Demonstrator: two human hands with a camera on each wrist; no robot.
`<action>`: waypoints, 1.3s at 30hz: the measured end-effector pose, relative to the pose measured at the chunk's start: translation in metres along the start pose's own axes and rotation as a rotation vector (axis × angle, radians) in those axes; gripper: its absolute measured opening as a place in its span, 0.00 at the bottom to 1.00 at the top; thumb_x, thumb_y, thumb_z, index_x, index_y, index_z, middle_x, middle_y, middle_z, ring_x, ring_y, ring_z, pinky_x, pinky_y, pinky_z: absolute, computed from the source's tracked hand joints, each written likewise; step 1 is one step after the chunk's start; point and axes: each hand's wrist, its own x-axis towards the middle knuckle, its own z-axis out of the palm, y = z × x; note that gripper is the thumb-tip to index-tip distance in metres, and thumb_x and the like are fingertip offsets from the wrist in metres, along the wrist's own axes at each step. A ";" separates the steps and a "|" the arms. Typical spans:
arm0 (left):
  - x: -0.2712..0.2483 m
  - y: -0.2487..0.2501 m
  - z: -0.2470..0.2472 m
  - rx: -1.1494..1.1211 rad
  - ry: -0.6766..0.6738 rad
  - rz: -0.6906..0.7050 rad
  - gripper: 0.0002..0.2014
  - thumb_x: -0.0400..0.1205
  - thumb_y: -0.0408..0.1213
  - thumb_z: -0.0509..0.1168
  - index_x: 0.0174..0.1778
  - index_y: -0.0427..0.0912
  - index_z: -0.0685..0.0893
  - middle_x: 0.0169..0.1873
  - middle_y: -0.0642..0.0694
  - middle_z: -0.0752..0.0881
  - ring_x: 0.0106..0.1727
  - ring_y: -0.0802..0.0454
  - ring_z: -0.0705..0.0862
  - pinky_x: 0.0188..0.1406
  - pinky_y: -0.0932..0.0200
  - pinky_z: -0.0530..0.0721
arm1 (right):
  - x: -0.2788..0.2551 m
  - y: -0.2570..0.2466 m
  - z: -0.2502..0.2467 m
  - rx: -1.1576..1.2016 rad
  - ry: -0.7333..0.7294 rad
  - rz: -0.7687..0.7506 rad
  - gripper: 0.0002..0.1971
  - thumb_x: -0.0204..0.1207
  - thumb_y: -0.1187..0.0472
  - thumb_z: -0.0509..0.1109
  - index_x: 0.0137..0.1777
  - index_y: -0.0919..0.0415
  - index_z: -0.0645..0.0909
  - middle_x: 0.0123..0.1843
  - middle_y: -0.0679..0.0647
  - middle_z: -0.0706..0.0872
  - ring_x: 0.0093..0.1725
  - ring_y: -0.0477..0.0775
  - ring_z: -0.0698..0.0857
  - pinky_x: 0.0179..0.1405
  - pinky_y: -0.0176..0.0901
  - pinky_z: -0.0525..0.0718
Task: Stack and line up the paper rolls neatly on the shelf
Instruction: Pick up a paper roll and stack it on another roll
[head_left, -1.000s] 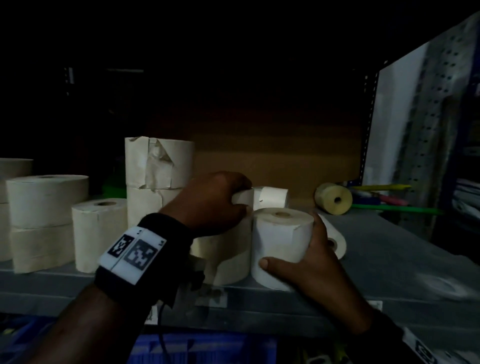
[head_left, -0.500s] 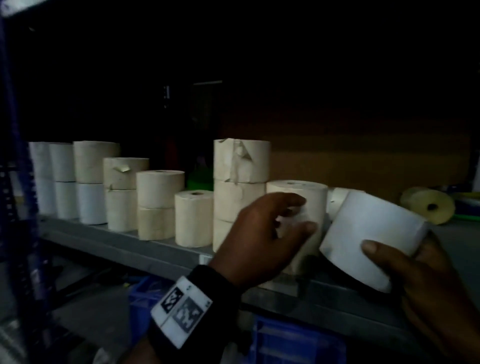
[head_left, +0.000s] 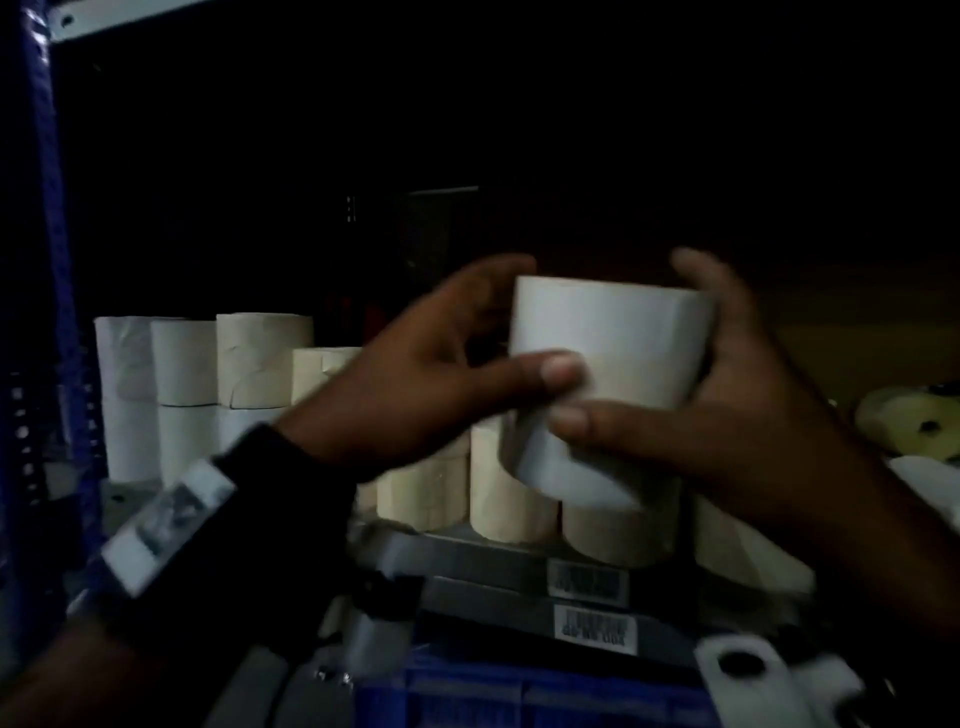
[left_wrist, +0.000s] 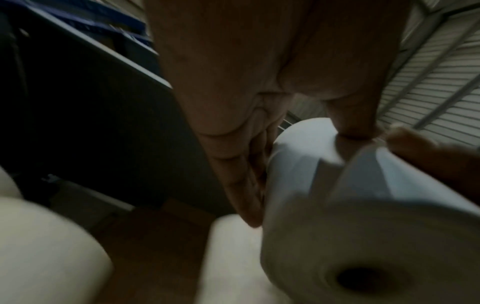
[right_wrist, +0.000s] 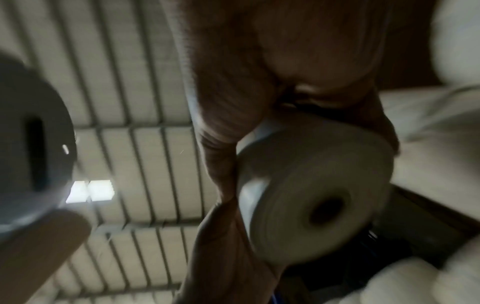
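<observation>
Both hands are gripping one white paper roll (head_left: 608, 358) above the shelf (head_left: 493, 545): left hand (head_left: 415, 379) at nine o'clock, right hand (head_left: 737, 410) at three.

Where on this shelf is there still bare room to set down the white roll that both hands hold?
Free: the tops of the single cream rolls under the left hand. Crowded: the two-high stacks beside the blue post. The right hand hides the shelf beyond.
</observation>
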 end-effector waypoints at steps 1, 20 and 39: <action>0.003 0.001 -0.019 -0.002 0.020 -0.003 0.35 0.72 0.36 0.76 0.74 0.48 0.71 0.61 0.45 0.86 0.61 0.50 0.87 0.53 0.52 0.88 | 0.005 -0.023 0.005 0.002 -0.015 -0.070 0.65 0.28 0.26 0.81 0.74 0.27 0.58 0.66 0.37 0.75 0.57 0.43 0.82 0.44 0.46 0.90; 0.081 -0.068 -0.086 -0.034 0.033 -0.160 0.20 0.79 0.26 0.68 0.68 0.35 0.78 0.59 0.32 0.85 0.59 0.36 0.86 0.56 0.40 0.88 | 0.152 -0.045 0.029 -0.711 -0.026 0.025 0.44 0.47 0.28 0.84 0.59 0.49 0.74 0.49 0.40 0.78 0.47 0.42 0.78 0.40 0.43 0.80; 0.086 -0.094 -0.077 -0.003 0.014 -0.099 0.15 0.79 0.23 0.67 0.61 0.38 0.82 0.51 0.41 0.88 0.48 0.52 0.89 0.47 0.58 0.90 | 0.177 -0.021 0.030 -0.665 -0.397 0.195 0.32 0.53 0.33 0.85 0.54 0.51 0.91 0.48 0.46 0.94 0.45 0.47 0.92 0.49 0.45 0.92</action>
